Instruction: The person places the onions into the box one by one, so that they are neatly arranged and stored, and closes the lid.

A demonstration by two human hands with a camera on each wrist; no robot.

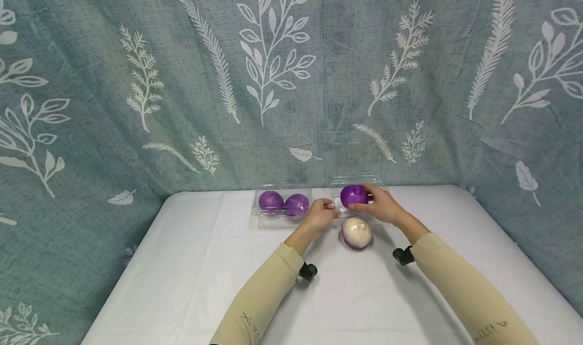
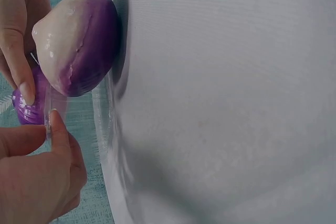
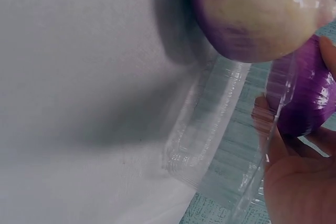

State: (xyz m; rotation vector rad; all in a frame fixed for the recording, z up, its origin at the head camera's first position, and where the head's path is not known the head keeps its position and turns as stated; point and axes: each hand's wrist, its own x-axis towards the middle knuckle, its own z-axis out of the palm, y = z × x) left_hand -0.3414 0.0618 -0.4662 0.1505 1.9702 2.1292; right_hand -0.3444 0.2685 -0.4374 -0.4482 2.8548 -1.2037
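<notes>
In the head view my right hand [image 1: 381, 203] holds a purple turnip [image 1: 354, 197] over an opened clear plastic clamshell box [image 1: 336, 180] at the table's back. Thumb and fingers curl around its sides. My left hand [image 1: 320, 215] pinches the front left rim of that box; the left wrist view shows thumb and forefinger on the thin plastic edge [image 2: 48, 116]. Just in front of the box sits another turnip [image 1: 357, 233], mostly white on top and purple below. Its pointed tip shows in the left wrist view, where it partly hides the held turnip [image 2: 32, 109].
Left of my left hand stands a second clear clamshell box [image 1: 273, 221] with two purple turnips [image 1: 271, 202] inside. Under everything lies a white-covered table [image 1: 191, 274]. A leaf-patterned curtain [image 1: 291, 132] hangs right behind its back edge.
</notes>
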